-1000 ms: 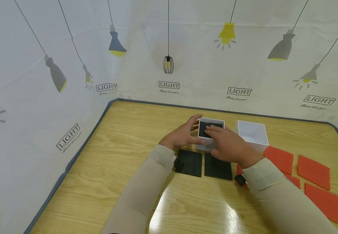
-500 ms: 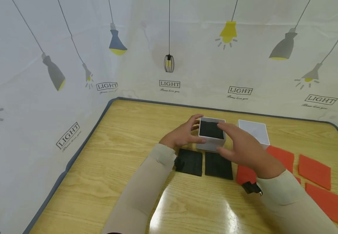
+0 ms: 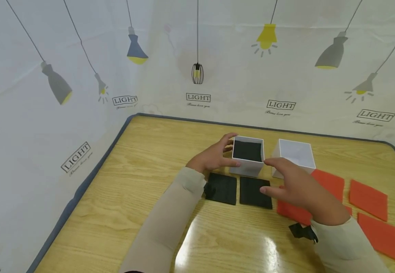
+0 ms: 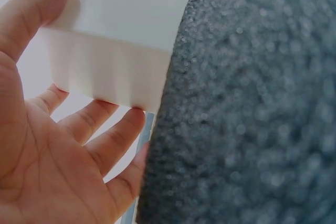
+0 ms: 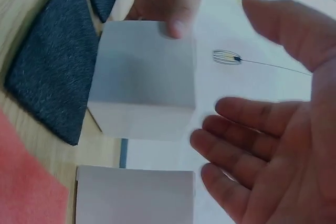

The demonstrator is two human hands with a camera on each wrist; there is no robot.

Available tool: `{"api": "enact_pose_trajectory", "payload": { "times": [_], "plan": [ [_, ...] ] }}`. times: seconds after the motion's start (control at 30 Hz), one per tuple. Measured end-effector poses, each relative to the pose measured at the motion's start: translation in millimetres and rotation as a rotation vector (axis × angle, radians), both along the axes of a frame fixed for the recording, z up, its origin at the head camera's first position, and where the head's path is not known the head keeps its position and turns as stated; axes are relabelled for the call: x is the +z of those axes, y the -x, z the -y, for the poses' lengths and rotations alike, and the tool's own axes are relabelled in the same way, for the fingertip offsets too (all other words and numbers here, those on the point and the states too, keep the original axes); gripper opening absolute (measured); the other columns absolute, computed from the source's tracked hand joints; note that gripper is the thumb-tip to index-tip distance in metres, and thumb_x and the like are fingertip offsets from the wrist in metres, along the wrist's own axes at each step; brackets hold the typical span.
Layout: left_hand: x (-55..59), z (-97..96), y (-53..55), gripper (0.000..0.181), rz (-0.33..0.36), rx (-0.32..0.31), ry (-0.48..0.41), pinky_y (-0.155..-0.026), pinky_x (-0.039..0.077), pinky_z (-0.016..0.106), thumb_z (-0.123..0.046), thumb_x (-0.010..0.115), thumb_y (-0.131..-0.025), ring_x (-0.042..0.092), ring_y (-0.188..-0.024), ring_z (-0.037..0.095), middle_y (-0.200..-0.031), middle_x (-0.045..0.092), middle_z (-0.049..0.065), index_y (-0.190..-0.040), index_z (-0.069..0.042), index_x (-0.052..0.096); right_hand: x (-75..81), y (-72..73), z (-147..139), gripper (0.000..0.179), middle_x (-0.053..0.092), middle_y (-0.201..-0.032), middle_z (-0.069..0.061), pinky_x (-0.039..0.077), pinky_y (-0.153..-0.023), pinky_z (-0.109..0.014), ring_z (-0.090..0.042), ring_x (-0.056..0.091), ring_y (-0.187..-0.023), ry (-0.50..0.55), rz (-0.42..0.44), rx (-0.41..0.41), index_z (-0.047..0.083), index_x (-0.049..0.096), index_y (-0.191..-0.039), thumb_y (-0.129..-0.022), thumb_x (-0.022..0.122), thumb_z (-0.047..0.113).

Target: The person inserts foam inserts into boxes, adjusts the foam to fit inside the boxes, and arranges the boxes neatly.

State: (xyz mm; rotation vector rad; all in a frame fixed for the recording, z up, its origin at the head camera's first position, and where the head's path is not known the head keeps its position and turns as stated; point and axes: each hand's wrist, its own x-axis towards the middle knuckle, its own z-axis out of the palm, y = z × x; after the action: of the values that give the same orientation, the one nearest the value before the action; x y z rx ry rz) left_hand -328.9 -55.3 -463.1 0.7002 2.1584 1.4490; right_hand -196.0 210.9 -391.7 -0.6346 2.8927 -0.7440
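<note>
My left hand (image 3: 212, 157) grips a white square box (image 3: 246, 168) from its left side, thumb on the near wall and fingers along another side. Inside the box a black felt-like square (image 3: 247, 150) lies a little below the rim. My right hand (image 3: 301, 185) hangs just right of the box, fingers spread and holding nothing; in the right wrist view its palm and fingers (image 5: 231, 150) show apart from the walls. Two more black squares lie flat in front of the box, a left one (image 3: 224, 188) and a right one (image 3: 252, 192), the latter partly under my right thumb.
A second white box (image 3: 294, 150) stands to the right, its visible inside white. Several red squares (image 3: 368, 200) lie on the wooden table (image 3: 142, 159) at the right, some partly behind my right hand. A lamp-printed white curtain (image 3: 238, 64) rises behind the table edge.
My right hand has left the black square inside the box and moved right and toward me, its fingers spreading. The left hand keeps its grip, and the box stays in place.
</note>
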Motion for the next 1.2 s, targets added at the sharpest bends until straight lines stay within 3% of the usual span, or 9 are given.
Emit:
{"api": "enact_pose_trajectory", "payload": {
  "times": [0.2, 0.57, 0.9, 1.2],
  "plan": [
    [0.7, 0.3, -0.6, 0.106, 0.005, -0.002, 0.014, -0.123, 0.036, 0.051, -0.026, 0.084, -0.092, 0.033, -0.157, 0.032, -0.172, 0.027, 0.011, -0.169, -0.029, 0.011, -2.0, -5.7, -4.1, 0.080, 0.051, -0.154, -0.025, 0.044, -0.108, -0.068, -0.047, 0.050, -0.138, 0.032, 0.025, -0.045, -0.002, 0.050, -0.151, -0.090, 0.085, 0.037],
    [2.8, -0.4, 0.6, 0.107, 0.028, -0.019, 0.023, -0.122, 0.037, 0.051, -0.029, 0.083, -0.093, 0.032, -0.158, 0.031, -0.173, 0.024, 0.010, -0.170, -0.031, 0.009, -4.0, -5.2, -6.7, 0.090, 0.056, -0.150, -0.026, 0.048, -0.104, -0.066, -0.047, 0.058, -0.130, -0.054, 0.094, -0.065, -0.004, 0.051, -0.150, -0.085, 0.088, 0.046],
    [1.6, -0.1, 1.1, 0.106, 0.027, -0.023, 0.024, -0.122, 0.036, 0.052, -0.027, 0.083, -0.094, 0.032, -0.158, 0.033, -0.172, 0.026, 0.012, -0.170, -0.029, 0.009, -23.7, 1.4, -4.0, 0.095, 0.063, -0.124, -0.016, 0.054, -0.096, -0.056, -0.031, 0.059, -0.109, -0.131, 0.118, -0.017, -0.004, 0.059, -0.143, -0.071, 0.098, 0.044],
    [2.2, -0.2, 0.1, 0.106, 0.025, -0.016, 0.028, -0.122, 0.037, 0.052, -0.027, 0.083, -0.093, 0.033, -0.157, 0.032, -0.172, 0.026, 0.011, -0.170, -0.031, 0.009, -39.3, 5.2, -1.6, 0.100, 0.063, -0.136, -0.023, 0.047, -0.107, -0.061, -0.040, 0.059, -0.121, -0.198, 0.147, 0.001, -0.008, 0.056, -0.144, -0.069, 0.098, 0.044]
  ]
}}
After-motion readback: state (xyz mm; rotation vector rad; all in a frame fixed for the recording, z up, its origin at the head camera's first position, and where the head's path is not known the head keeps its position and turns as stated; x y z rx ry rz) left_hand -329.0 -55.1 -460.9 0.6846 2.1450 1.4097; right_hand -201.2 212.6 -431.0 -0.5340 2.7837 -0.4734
